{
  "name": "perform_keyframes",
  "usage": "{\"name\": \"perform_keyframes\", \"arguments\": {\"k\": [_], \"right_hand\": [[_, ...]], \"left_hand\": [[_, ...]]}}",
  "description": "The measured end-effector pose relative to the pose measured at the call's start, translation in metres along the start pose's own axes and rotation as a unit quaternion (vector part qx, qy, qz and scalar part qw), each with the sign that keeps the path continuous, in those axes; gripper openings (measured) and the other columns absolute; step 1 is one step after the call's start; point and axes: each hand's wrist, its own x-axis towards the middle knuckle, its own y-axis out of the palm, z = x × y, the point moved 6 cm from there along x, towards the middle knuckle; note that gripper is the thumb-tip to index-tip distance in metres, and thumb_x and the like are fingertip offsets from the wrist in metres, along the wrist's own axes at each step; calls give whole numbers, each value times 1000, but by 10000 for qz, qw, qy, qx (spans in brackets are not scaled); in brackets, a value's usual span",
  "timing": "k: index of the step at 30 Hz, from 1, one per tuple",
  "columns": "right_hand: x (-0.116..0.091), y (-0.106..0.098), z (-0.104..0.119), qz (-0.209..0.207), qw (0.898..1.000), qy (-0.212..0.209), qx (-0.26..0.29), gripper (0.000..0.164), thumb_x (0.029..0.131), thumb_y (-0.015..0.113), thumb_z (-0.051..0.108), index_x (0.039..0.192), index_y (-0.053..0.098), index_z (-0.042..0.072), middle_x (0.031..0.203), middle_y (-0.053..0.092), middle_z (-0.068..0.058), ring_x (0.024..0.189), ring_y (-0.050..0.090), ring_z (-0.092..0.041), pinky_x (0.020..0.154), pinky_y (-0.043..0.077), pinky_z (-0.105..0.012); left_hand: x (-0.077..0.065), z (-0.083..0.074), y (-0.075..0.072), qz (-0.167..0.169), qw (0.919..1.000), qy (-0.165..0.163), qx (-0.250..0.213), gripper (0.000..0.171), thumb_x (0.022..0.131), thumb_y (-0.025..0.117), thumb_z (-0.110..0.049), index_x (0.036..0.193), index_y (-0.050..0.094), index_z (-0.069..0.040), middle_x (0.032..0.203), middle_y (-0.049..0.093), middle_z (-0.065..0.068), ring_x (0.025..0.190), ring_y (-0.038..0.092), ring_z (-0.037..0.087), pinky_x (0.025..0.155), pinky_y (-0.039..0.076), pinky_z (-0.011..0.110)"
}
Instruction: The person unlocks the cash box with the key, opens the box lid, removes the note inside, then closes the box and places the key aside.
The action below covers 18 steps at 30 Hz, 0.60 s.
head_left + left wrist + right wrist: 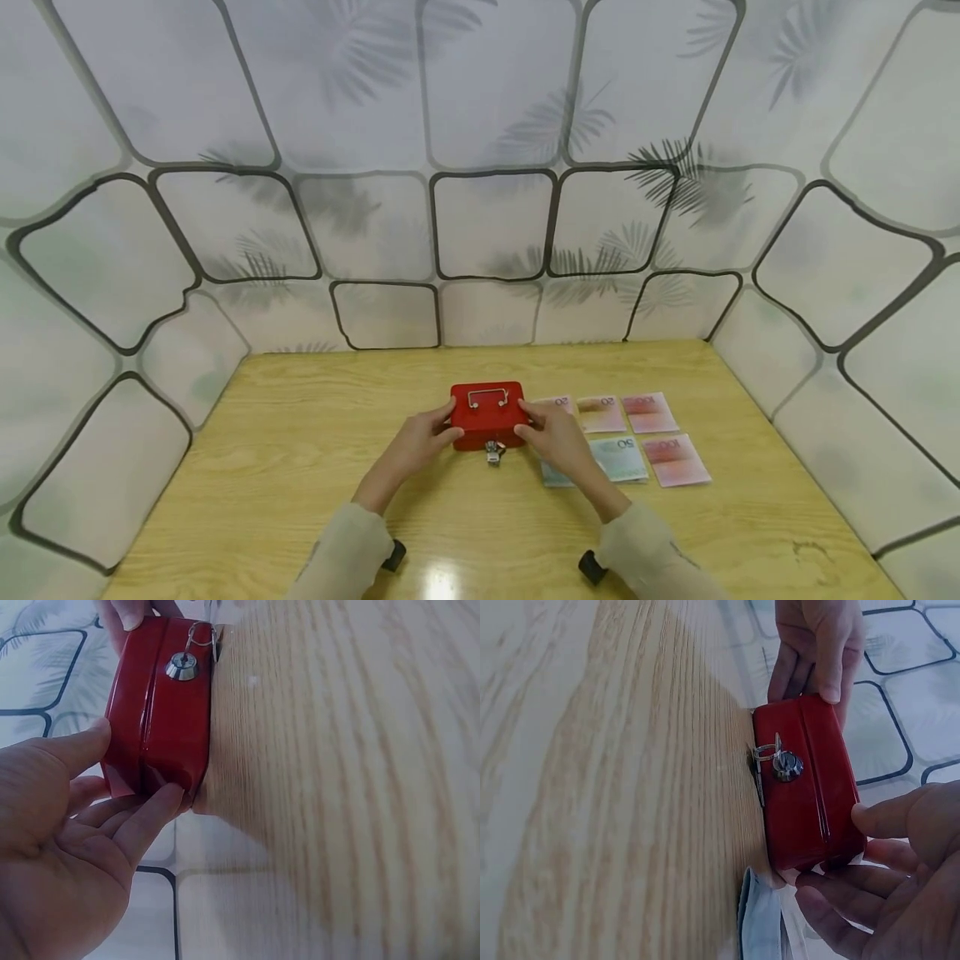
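A small red metal cash box (489, 423) sits on the table with its lid closed and a wire handle (488, 397) on top. In its front lock is a key (768, 754) on a ring, beside the round lock (181, 667). My left hand (417, 442) grips the box's left end, thumb at the front edge and fingers round the side. At the opposite end my right hand (558, 435) holds it the same way, fingertips curled against the side and lower corner. The inside of the box is hidden.
Right of the box, banknotes lie in two rows on the wooden table (315, 433): pink 100 notes (677, 459), a green 50 note (618, 459), and 20 notes (602, 414). My right hand and forearm partly cover some. A patterned wall (491, 225) borders the table's back and sides.
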Motion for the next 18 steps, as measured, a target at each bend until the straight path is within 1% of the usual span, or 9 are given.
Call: {"name": "perform_keyframes", "arguments": {"k": [4, 6, 9, 10, 12, 13, 15, 18], "right_hand": [[-2, 1, 3, -23, 10000, 40, -69, 46, 96, 75, 12, 137, 64, -3, 133, 65, -23, 116, 67, -37, 83, 59, -43], [-2, 3, 3, -3, 9999, 113, -87, 46, 96, 75, 13, 139, 64, -1, 134, 65, -23, 113, 69, -36, 81, 59, -41], [-2, 5, 4, -20, 9999, 139, -52, 48, 97, 74, 13, 141, 62, -1, 134, 64, -24, 108, 71, -36, 82, 60, -44], [-2, 5, 5, -49, 9999, 146, -45, 48, 97, 74, 13, 141, 62, -1, 134, 64, -25, 107, 71, -36, 84, 60, -45], [-4, 4, 7, -194, 9997, 163, -40, 48, 97, 74, 13, 140, 61, -4, 132, 64, -25, 106, 71, -36, 85, 59, -48], [-6, 3, 7, -326, 9993, 165, -15, 47, 97, 74, 13, 138, 61, -6, 130, 65, -25, 104, 70, -36, 84, 59, -49], [-10, 0, 9, -630, 9978, 193, -37, 43, 95, 75, 13, 131, 64, -8, 120, 68, -23, 97, 69, -32, 80, 59, -46], [-18, -1, 13, -945, 9953, 228, -41, 30, 94, 77, 11, 116, 67, -7, 98, 69, -13, 83, 64, -23, 71, 56, -36]], "left_hand": [[-1, 0, -1, -37, 10000, -64, 48, 62, 100, 70, -22, 154, 45, -2, 151, 50, 22, 138, 50, 36, 109, 46, 50], [-2, 1, -2, -51, 9999, -107, 91, 62, 100, 71, -22, 154, 46, -2, 151, 50, 22, 136, 53, 34, 105, 49, 48], [-1, 2, -3, -69, 9998, -151, 133, 62, 100, 71, -22, 154, 46, -3, 151, 51, 21, 132, 56, 32, 95, 53, 42], [-1, 2, -4, -78, 9998, -143, 138, 63, 100, 71, -22, 154, 46, -3, 151, 51, 21, 131, 57, 31, 93, 54, 40], [0, 2, -3, -68, 9998, -151, 137, 62, 100, 71, -23, 154, 46, -3, 151, 50, 21, 130, 58, 31, 89, 53, 38], [0, 2, -3, -49, 9998, -171, 134, 62, 100, 71, -23, 154, 46, -3, 152, 50, 20, 132, 57, 32, 90, 53, 38], [1, 1, -2, -6, 9997, -197, 143, 62, 101, 70, -24, 154, 46, -4, 152, 50, 20, 133, 56, 33, 90, 53, 37], [0, 0, -1, 43, 9995, -264, 160, 63, 101, 70, -24, 155, 45, -4, 153, 49, 19, 135, 55, 34, 95, 53, 41]]}}
